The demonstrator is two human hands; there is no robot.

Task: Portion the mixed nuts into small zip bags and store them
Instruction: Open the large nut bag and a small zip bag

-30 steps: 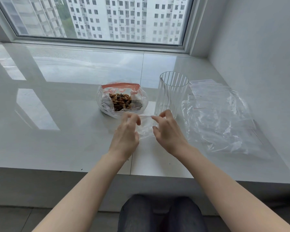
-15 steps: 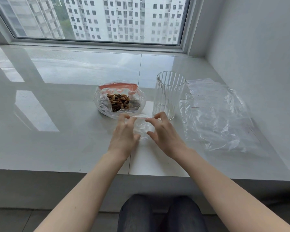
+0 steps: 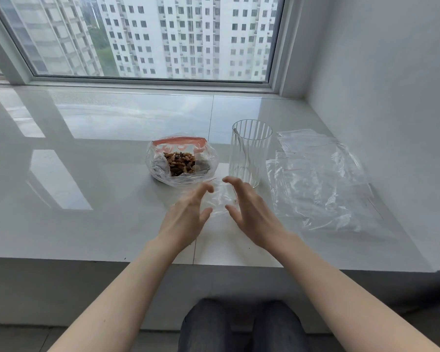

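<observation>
Both hands (image 3: 215, 212) released, spread, small zip bag (image 3: 220, 196) lying flat between

Your left hand (image 3: 186, 219): fingers loosely spread, palm inward. Your right hand (image 3: 252, 214): the same, facing it.

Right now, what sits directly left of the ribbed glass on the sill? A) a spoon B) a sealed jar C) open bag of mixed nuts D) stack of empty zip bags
C: the open bag of mixed nuts lies just left of the ribbed glass; the empty zip bags lie to its right.
</observation>
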